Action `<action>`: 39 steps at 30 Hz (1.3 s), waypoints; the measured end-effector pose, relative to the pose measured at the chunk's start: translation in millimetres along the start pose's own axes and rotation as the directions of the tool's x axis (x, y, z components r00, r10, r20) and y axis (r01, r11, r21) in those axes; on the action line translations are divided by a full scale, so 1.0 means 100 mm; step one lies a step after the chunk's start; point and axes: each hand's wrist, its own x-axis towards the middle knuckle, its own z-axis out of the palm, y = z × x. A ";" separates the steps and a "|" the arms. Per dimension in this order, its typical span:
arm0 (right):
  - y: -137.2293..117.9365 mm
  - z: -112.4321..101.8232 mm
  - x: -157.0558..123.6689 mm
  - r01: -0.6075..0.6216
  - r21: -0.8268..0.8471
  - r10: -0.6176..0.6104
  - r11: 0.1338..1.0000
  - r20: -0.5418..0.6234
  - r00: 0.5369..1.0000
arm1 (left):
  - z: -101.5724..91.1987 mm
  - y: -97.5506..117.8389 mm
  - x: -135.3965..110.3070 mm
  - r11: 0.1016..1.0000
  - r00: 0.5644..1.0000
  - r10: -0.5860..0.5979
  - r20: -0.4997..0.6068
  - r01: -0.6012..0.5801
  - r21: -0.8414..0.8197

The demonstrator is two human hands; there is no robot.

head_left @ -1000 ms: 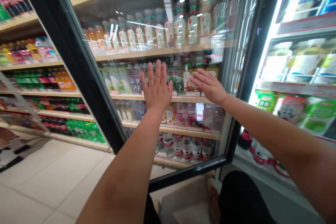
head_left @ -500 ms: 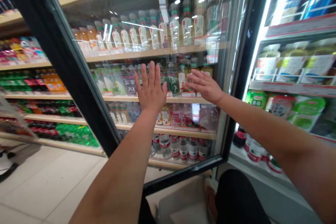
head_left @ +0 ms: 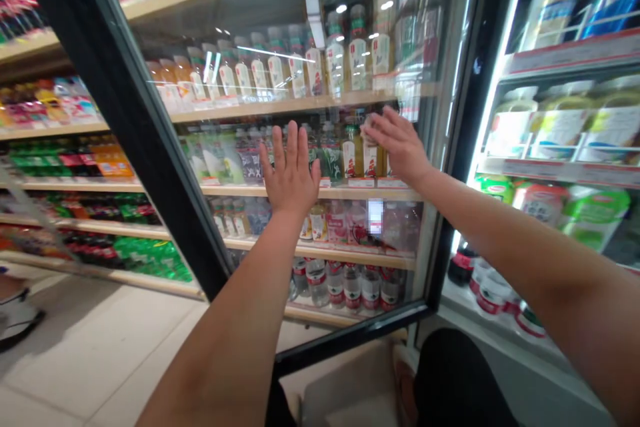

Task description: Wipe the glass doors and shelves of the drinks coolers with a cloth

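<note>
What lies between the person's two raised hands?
In the head view, the clear glass cooler door spans the gap between the left hand and right hand; behind it stands a plastic bottle with a green label.

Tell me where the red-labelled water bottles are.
In the head view, the red-labelled water bottles stand on the lowest shelf visible behind the glass door, just above its black bottom frame and below the left hand.

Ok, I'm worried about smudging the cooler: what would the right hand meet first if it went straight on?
Most likely the glass door of the drinks cooler, just ahead of the right hand and before the bottles behind it. Reflections make the exact gap hard to judge.
</note>
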 end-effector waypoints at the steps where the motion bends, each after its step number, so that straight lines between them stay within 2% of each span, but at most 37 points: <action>1: 0.02 0.02 0.04 -0.053 -0.016 0.052 0.998 -0.047 0.998 | 0.00 0.00 0.00 1.000 1.000 -0.002 0.000 0.002 -0.002; 4: -0.16 0.08 -0.05 -0.109 -0.032 0.106 0.994 -0.086 0.991 | 0.01 0.00 0.00 1.000 1.000 0.000 0.002 0.000 -0.003; 7: -0.46 0.10 -0.29 0.021 -0.007 -0.020 1.000 0.078 0.997 | 0.01 0.00 0.00 1.000 1.000 0.006 0.007 -0.006 0.008; 10: -0.48 0.06 -0.31 0.098 0.021 -0.100 0.995 0.220 0.970 | 0.01 -0.01 0.00 1.000 1.000 0.007 0.017 -0.007 0.025; 12: -0.32 0.02 -0.17 0.044 0.002 -0.044 0.999 0.176 0.983 | 0.01 -0.02 -0.01 0.999 1.000 0.007 0.015 -0.007 0.033; 15: -0.07 0.03 0.03 -0.128 -0.021 0.128 0.992 -0.001 0.992 | 0.01 -0.02 -0.01 0.999 1.000 0.010 0.004 -0.011 0.032; 17: -0.06 0.06 0.02 -0.172 -0.006 0.172 0.985 -0.058 0.983 | 0.01 -0.02 0.00 1.000 1.000 0.012 -0.001 -0.012 0.014; 19: -0.20 0.10 -0.10 -0.122 0.012 0.123 0.992 -0.028 0.992 | 0.00 -0.01 0.00 1.000 1.000 0.008 0.002 -0.008 -0.008; 22: -0.42 0.10 -0.32 0.036 0.051 -0.041 0.998 0.113 0.993 | 0.00 -0.01 0.00 1.000 1.000 0.003 0.017 -0.003 -0.017; 24: -0.41 0.07 -0.35 0.088 0.070 -0.101 0.994 0.197 0.975 | 0.00 -0.02 0.00 1.000 1.000 0.009 0.021 -0.009 -0.003; 25: -0.35 0.05 -0.33 0.085 0.067 -0.096 0.994 0.198 0.975 | 0.01 -0.03 0.00 1.000 1.000 0.015 0.018 -0.016 0.010; 27: -0.15 0.03 -0.25 0.019 0.037 -0.022 0.999 0.098 0.995 | 0.02 -0.04 0.00 0.999 1.000 0.024 0.007 -0.025 0.043; 29: 0.00 0.04 -0.23 -0.054 0.022 0.056 0.998 -0.068 0.996 | 0.03 -0.04 0.00 0.997 1.000 0.027 0.003 -0.027 0.072; 31: 0.00 0.08 -0.32 -0.086 0.026 0.089 0.996 -0.167 0.982 | 0.02 -0.03 0.00 0.996 1.000 0.026 0.007 -0.027 0.087; 33: -0.15 0.11 -0.53 -0.061 0.032 0.066 0.998 -0.153 0.986 | 0.02 -0.03 0.00 0.996 1.000 0.023 0.008 -0.023 0.088; 36: -0.37 0.10 -0.84 0.108 0.068 -0.110 0.992 0.022 0.994 | 0.01 -0.04 -0.01 0.994 1.000 0.023 0.003 -0.023 0.103; 38: -0.34 0.06 -0.91 0.172 0.095 -0.181 0.980 0.090 0.979 | 0.02 -0.06 -0.01 0.992 1.000 0.031 -0.001 -0.031 0.120; 39: -0.26 0.02 -0.90 0.151 0.090 -0.159 0.984 0.085 0.984 | 0.03 -0.06 -0.02 0.991 0.999 0.037 -0.004 -0.036 0.126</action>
